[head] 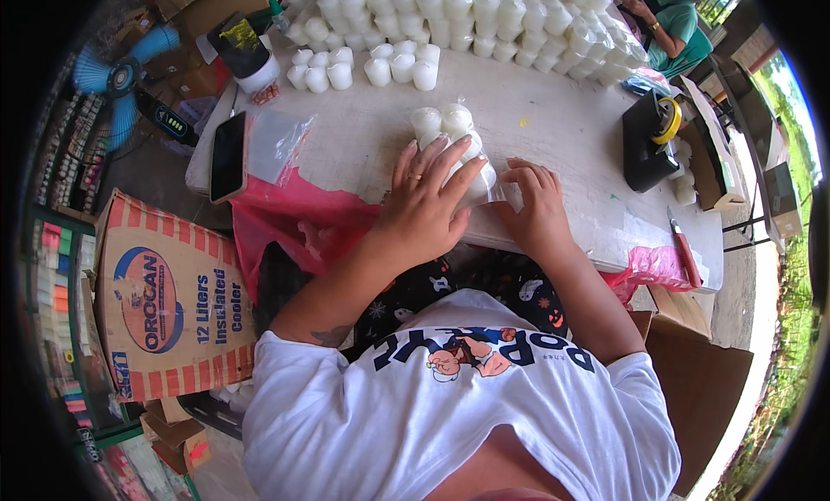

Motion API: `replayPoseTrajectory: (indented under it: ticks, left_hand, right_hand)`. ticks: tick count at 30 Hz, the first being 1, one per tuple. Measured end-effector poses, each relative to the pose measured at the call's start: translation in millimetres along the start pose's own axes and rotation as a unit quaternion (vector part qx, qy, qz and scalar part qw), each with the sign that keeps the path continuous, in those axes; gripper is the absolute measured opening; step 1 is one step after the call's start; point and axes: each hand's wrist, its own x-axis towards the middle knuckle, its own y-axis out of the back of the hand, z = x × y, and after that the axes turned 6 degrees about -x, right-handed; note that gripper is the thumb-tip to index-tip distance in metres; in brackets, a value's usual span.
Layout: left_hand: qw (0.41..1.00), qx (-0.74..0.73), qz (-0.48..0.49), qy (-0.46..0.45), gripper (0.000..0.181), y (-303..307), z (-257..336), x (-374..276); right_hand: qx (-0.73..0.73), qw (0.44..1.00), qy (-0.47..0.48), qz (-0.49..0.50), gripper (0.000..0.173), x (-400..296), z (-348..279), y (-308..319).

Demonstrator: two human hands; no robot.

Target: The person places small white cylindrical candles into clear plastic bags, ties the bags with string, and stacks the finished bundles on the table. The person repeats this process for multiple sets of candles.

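A clear plastic bag of white votive candles [458, 118] lies on the white table [564, 144] before me. My left hand [431, 193] rests on the bag with its fingers spread over the candles, hiding part of them. At the bag's near right corner is my right hand [535, 206], thumb and fingers curled near the plastic edge; whether it pinches the film is unclear. Beyond the bag stand two groups of loose white candles, one at the left [319, 73] and one nearer the middle [403, 66]. Flat clear plastic bags [275, 141] lie to the left.
Stacked bags of candles [480, 18] line the far side. A phone [228, 157] stands at the left edge, near a blue fan [123, 76]. At right are a tape dispenser [648, 144] and a red-handled cutter [684, 254]. A person [677, 27] sits at the upper right.
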Motion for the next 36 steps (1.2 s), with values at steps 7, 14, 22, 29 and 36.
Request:
replayPoseTrajectory:
  ticks: [7, 14, 22, 29, 36]
  left_hand:
    - [0.998, 0.058, 0.002, -0.035, 0.031, -21.6, -0.4, 16.9]
    - [0.998, 0.044, 0.038, -0.028, 0.037, -37.7, -2.6, 12.7]
    - [0.984, 0.081, 0.098, 0.125, 0.048, -29.8, -13.6, -17.7]
    - [0.99, 0.055, 0.069, 0.112, 0.029, -25.3, -14.8, -15.4]
    - [0.991, 0.072, 0.105, 0.044, 0.023, -27.9, -7.2, -10.3]
  right_hand:
    - [0.099, 0.993, 0.059, 0.009, 0.015, -0.1, -1.6, -2.8]
    - [0.034, 0.996, 0.072, 0.04, 0.022, -6.2, 0.4, -12.2]
    - [-0.064, 0.997, -0.019, 0.032, 0.031, 11.0, -9.2, -5.1]
    - [-0.02, 0.998, 0.006, -0.054, 0.014, 15.0, -0.6, -15.7]
    - [0.021, 0.999, 0.028, -0.001, 0.007, 6.5, -11.2, -22.6]
